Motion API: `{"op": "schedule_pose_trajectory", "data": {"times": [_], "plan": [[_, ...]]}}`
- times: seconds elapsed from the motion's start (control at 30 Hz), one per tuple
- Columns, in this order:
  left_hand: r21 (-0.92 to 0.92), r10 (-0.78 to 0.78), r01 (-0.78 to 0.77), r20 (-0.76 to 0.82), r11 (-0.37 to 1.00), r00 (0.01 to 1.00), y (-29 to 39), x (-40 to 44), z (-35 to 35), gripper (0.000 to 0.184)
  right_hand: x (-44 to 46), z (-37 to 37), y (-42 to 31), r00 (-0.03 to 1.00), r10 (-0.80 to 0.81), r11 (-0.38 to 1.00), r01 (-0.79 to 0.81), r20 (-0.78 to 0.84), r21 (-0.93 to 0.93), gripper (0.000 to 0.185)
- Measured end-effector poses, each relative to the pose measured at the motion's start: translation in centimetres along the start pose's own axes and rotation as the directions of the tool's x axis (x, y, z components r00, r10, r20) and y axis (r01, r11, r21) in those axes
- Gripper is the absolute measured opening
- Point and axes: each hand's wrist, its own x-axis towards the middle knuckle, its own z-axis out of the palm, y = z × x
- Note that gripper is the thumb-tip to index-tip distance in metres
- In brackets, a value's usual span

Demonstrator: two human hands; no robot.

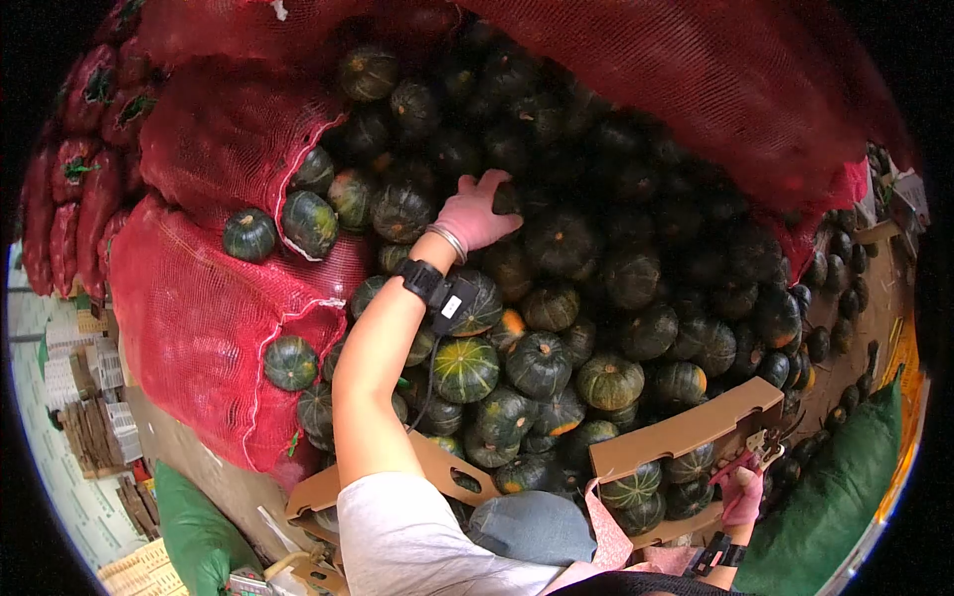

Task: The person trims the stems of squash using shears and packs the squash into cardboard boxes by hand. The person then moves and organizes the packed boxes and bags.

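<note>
My left hand [478,214], in a pink glove, reaches into the big pile of dark green squashes [561,243]. Its fingers curl over the side of one squash [507,199] in the upper middle of the view. At the lower right my right hand [741,489], also gloved in pink, is wrapped round the handles of metal pruning shears [767,449]. The shears are beside an open cardboard box [686,429] that holds several striped green squashes [632,487].
Red mesh sacks [189,318] bulge on the left, with squashes at their openings. Another red net [696,89] hangs across the top right. Green sacks [835,497] lie at the lower right and lower left. My knee [532,526] is near the box.
</note>
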Motion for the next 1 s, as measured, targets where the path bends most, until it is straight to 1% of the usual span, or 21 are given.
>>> {"op": "schedule_pose_trajectory", "data": {"times": [0.07,0.13,0.17,0.27,0.3,0.33,0.4,0.47,0.57,0.6,0.67,0.7,0.73,0.8,0.83,0.87,0.9,0.93,0.97,1.0], "plan": [[0.117,-0.006,0.012,-0.056,0.993,0.998,0.4,-0.1,0.6,0.068,-0.1,0.8,-0.6,1.000,0.017,1.000,-0.017,-0.002,0.011,0.052],[0.238,-0.005,0.030,-0.107,0.971,0.994,0.8,-0.3,1.4,0.071,0.3,-0.5,-0.2,0.998,0.063,0.998,-0.063,0.002,-0.013,0.054],[0.297,0.034,-0.005,-0.093,0.955,0.995,1.3,-0.6,1.0,0.073,0.3,-0.1,-0.3,0.996,0.085,0.996,-0.085,0.002,-0.025,0.055],[0.314,0.086,0.005,-0.277,0.949,0.957,-1.4,2.5,-0.5,0.077,-0.3,1.5,-0.6,0.994,0.018,0.998,-0.012,0.105,-0.066,0.056],[0.205,0.014,0.101,-0.496,0.974,0.868,-1.9,3.3,-1.3,0.079,-0.3,0.8,-0.3,0.999,0.016,0.996,-0.013,0.028,-0.084,0.055],[0.074,-0.074,0.168,-0.677,0.983,0.732,-2.4,4.2,-2.1,0.081,-0.4,0.0,-0.2,0.999,0.051,0.993,-0.050,0.004,-0.106,0.057],[-0.196,-0.222,0.109,-0.765,0.975,0.605,-4.4,7.5,-4.8,0.083,-1.1,0.0,-1.0,0.992,0.115,0.981,-0.121,-0.047,-0.149,0.061],[-0.388,-0.396,0.177,-0.610,0.905,0.686,-5.7,10.6,-7.7,0.085,-1.2,-0.7,-0.8,0.994,0.095,0.987,-0.102,-0.058,-0.126,0.061],[-0.159,-0.391,0.372,-0.581,0.915,0.714,-3.7,11.1,-9.2,0.084,-1.5,-0.8,-1.0,0.996,0.082,0.988,-0.086,-0.035,-0.126,0.055],[-0.153,-0.332,0.301,-0.577,0.941,0.746,-4.1,11.2,-9.2,0.083,-1.5,-0.6,-1.1,0.997,0.081,0.988,-0.083,-0.020,-0.132,0.053],[-0.140,-0.201,0.148,-0.572,0.979,0.796,-6.2,11.5,-9.6,0.080,-1.6,0.3,-0.8,0.998,0.044,0.995,-0.047,-0.039,-0.085,0.052],[-0.148,-0.062,-0.024,-0.551,0.989,0.832,-7.1,11.3,-10.5,0.075,-1.5,0.6,-0.4,0.998,0.024,0.998,-0.027,-0.052,-0.057,0.051],[-0.202,-0.054,-0.063,-0.524,0.977,0.850,-7.9,11.0,-11.0,0.073,-1.2,0.1,0.1,0.999,0.029,0.999,-0.031,-0.038,-0.044,0.052],[-0.410,-0.195,0.035,-0.356,0.911,0.914,-6.6,8.4,-12.2,0.066,-0.3,-0.5,0.9,0.999,0.042,0.999,-0.042,-0.009,-0.021,0.052],[-0.088,-0.173,0.150,-0.412,0.985,0.895,-5.6,7.6,-12.7,0.063,-0.5,-0.2,0.8,1.000,0.020,0.998,-0.020,-0.006,-0.064,0.053],[0.237,-0.130,0.262,-0.458,0.936,0.879,-3.8,7.0,-12.7,0.059,-0.6,0.5,0.3,1.000,0.020,0.997,-0.019,0.009,-0.069,0.053],[0.526,-0.073,0.359,-0.487,0.771,0.870,-1.6,6.1,-12.4,0.056,-0.9,0.9,0.0,1.000,0.021,0.997,-0.019,0.021,-0.073,0.053],[0.636,0.116,0.262,-0.488,0.726,0.865,2.3,3.7,-10.9,0.045,-1.1,1.2,-0.3,0.999,0.022,0.997,-0.019,0.033,-0.078,0.053],[0.582,0.170,0.053,-0.322,0.811,0.932,3.8,4.2,-9.1,0.042,-1.2,1.5,-0.6,0.999,0.018,0.996,-0.016,0.033,-0.082,0.054],[0.511,0.363,-0.204,-0.234,0.835,0.902,3.9,5.4,-5.6,0.040,-1.3,1.7,-0.9,0.999,0.018,0.996,-0.015,0.034,-0.089,0.054]]}}
